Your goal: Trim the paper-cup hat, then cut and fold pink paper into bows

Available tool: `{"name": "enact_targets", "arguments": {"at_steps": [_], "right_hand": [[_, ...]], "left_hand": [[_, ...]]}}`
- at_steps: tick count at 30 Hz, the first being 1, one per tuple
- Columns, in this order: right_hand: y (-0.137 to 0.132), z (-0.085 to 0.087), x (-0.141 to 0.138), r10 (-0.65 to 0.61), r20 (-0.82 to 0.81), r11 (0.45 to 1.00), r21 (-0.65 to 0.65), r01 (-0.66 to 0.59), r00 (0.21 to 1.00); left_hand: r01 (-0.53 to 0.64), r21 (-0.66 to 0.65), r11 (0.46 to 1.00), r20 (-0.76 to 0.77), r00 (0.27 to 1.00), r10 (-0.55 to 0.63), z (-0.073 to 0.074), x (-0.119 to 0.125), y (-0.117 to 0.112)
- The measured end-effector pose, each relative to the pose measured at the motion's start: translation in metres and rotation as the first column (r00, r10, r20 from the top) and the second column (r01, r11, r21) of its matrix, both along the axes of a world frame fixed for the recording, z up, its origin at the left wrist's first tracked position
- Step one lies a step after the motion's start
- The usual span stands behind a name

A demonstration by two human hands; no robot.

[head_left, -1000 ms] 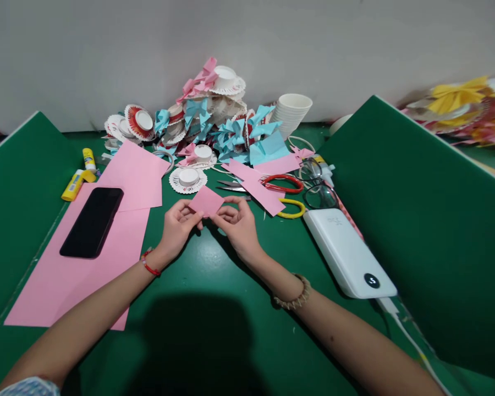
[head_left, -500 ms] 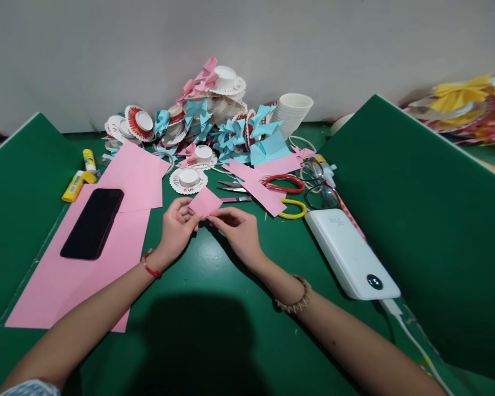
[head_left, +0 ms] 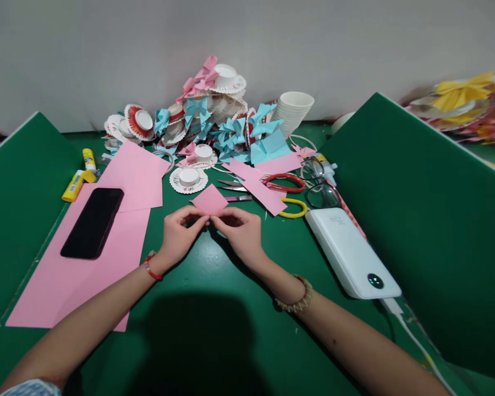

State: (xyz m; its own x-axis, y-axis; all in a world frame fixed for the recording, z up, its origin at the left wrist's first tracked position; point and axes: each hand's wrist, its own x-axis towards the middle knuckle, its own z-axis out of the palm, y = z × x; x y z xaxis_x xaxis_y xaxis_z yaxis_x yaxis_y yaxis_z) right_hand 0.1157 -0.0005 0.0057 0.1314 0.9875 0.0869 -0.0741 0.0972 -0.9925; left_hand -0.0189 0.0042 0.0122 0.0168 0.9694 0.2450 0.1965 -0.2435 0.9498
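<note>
A small square of pink paper (head_left: 210, 199) is pinched along its near corner by both hands, thumbs nearly touching. My left hand (head_left: 182, 232) grips it from the left, and my right hand (head_left: 243, 230) from the right; the fingertips behind the paper are partly hidden. Just beyond it lies a small white paper hat (head_left: 188, 177) with a fringed brim. Red-handled scissors (head_left: 284, 183) and yellow-handled scissors (head_left: 293, 209) rest to the right, partly under pink paper strips (head_left: 265, 197).
Large pink sheets (head_left: 119, 286) bear a black phone (head_left: 93, 223) at left, near glue sticks (head_left: 73, 187). A white power bank (head_left: 350, 250) with a cable and eyeglasses (head_left: 322, 196) lie right. Behind stand stacked paper cups (head_left: 293, 113) and piled paper hats (head_left: 226, 77). Green panels (head_left: 421, 220) flank the table.
The pink square has shifted slightly right and now lies flatter across the fingers. My left hand has changed its grip, its thumb moving in beside the right thumb.
</note>
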Motion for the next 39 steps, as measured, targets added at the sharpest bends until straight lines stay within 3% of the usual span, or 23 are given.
{"name": "enact_targets", "arguments": {"at_steps": [11, 17, 31, 39], "right_hand": [[-0.002, -0.003, -0.001, 0.026, 0.077, 0.996, 0.081, -0.032, 0.997], [-0.001, -0.004, -0.003, -0.022, 0.076, 0.994, 0.113, 0.013, 0.997], [0.002, -0.006, -0.008, 0.077, -0.096, 0.995, -0.048, -0.082, 0.992], [0.002, -0.005, -0.009, 0.100, -0.159, 0.991, -0.074, -0.113, 0.982]], "left_hand": [[0.036, -0.054, 0.998, 0.019, 0.999, -0.035, 0.000, -0.002, 0.001], [0.049, -0.077, 0.996, 0.073, 0.996, -0.043, 0.002, -0.001, 0.003], [0.068, -0.035, 0.997, 0.066, 0.996, -0.066, -0.005, 0.002, 0.003], [0.088, -0.055, 0.995, 0.115, 0.990, -0.082, -0.006, 0.003, 0.006]]}}
